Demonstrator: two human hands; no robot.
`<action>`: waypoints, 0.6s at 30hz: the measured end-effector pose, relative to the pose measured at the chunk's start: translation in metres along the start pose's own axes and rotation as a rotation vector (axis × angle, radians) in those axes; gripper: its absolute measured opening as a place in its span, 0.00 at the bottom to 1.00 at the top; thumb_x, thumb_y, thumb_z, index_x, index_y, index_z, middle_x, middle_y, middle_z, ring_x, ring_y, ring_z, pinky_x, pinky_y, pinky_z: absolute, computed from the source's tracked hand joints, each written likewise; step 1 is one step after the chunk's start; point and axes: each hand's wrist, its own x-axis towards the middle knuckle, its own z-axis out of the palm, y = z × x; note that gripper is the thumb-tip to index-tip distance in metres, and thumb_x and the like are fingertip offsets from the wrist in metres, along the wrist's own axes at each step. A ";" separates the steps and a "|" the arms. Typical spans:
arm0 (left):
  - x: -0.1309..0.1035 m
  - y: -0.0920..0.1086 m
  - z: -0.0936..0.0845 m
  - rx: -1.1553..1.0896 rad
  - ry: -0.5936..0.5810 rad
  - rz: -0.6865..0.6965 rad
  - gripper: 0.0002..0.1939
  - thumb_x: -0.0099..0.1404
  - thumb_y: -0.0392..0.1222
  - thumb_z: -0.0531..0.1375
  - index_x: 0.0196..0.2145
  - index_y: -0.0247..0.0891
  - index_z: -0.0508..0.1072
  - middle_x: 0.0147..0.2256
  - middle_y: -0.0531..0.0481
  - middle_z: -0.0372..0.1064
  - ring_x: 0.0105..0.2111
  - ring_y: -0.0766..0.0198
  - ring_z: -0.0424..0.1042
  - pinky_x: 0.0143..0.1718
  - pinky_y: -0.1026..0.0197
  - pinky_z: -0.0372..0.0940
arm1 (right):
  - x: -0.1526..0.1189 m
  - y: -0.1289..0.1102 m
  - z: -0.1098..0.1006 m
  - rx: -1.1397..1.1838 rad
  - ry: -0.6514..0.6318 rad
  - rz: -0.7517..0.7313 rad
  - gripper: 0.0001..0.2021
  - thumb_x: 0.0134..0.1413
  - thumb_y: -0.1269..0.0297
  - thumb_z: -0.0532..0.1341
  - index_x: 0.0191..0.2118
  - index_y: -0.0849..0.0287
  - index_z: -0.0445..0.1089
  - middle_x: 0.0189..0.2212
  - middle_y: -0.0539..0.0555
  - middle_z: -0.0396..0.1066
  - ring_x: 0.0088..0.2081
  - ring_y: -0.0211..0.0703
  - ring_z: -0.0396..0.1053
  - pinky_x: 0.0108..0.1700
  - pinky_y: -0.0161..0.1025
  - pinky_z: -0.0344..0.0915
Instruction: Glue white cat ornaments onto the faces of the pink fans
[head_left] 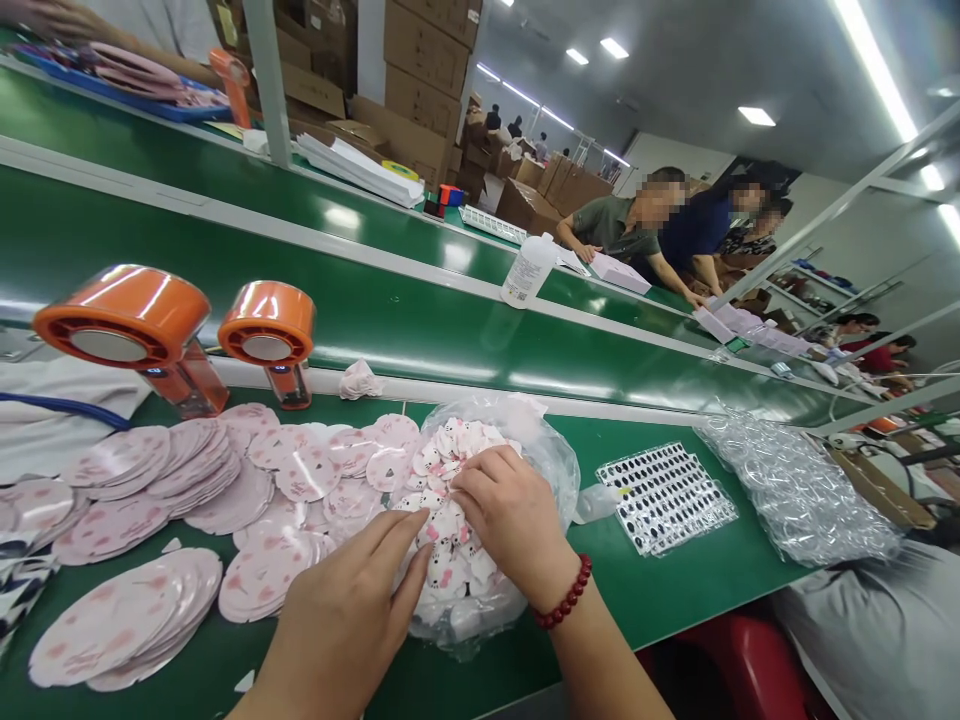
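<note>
A clear plastic bag (551,450) lies open on the green table, filled with small white cat-face pieces (446,575) that have pink and black marks. Over the left side of this pile is my left hand (352,580), its fingers stretched out and its thumb apart, fingertips at the pieces. My right hand (514,505), with a red bead bracelet (566,600) on the wrist, reaches into the pile from the right. Its fingers are curled together at the pieces; what is between them is hidden. Pink printed round discs (300,470) lie in overlapping stacks left of the bag.
Two orange handheld fans (124,310) stand behind the discs. Right of the bag lie a small clear bottle (598,503), sheets of black oval stickers (667,500) and clear plastic bags (795,490). A white bottle (529,270) stands across the green belt. Several people work farther back.
</note>
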 end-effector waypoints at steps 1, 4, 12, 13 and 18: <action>0.001 0.000 0.001 -0.017 0.000 -0.011 0.17 0.75 0.42 0.49 0.45 0.34 0.76 0.38 0.46 0.81 0.30 0.57 0.81 0.25 0.58 0.71 | -0.003 0.000 0.000 0.017 0.022 -0.001 0.05 0.65 0.73 0.63 0.37 0.59 0.77 0.38 0.55 0.77 0.42 0.49 0.71 0.43 0.43 0.71; 0.005 0.000 0.003 -0.090 -0.010 -0.065 0.17 0.75 0.44 0.50 0.46 0.35 0.76 0.39 0.45 0.81 0.30 0.57 0.81 0.27 0.58 0.72 | -0.010 -0.003 -0.002 0.094 0.078 -0.020 0.08 0.67 0.72 0.60 0.38 0.60 0.76 0.38 0.56 0.77 0.42 0.47 0.72 0.44 0.42 0.71; 0.007 0.001 0.003 -0.444 -0.079 -0.169 0.13 0.74 0.46 0.55 0.47 0.43 0.78 0.37 0.56 0.83 0.31 0.69 0.81 0.33 0.74 0.72 | -0.027 -0.014 -0.016 0.642 0.115 0.017 0.03 0.67 0.68 0.62 0.42 0.59 0.74 0.38 0.54 0.76 0.43 0.42 0.74 0.47 0.37 0.71; 0.006 0.001 0.003 -0.462 -0.068 -0.171 0.13 0.73 0.47 0.55 0.46 0.44 0.79 0.38 0.57 0.83 0.33 0.69 0.81 0.35 0.73 0.73 | -0.028 -0.015 -0.017 0.707 0.124 0.035 0.03 0.67 0.69 0.63 0.42 0.59 0.74 0.38 0.55 0.76 0.43 0.42 0.74 0.48 0.37 0.71; 0.003 0.003 0.003 -0.481 -0.025 -0.164 0.13 0.73 0.45 0.57 0.52 0.42 0.74 0.35 0.57 0.82 0.28 0.70 0.80 0.32 0.74 0.72 | -0.033 -0.022 -0.015 0.765 0.135 0.081 0.05 0.63 0.70 0.66 0.44 0.59 0.75 0.39 0.56 0.75 0.41 0.42 0.74 0.44 0.36 0.73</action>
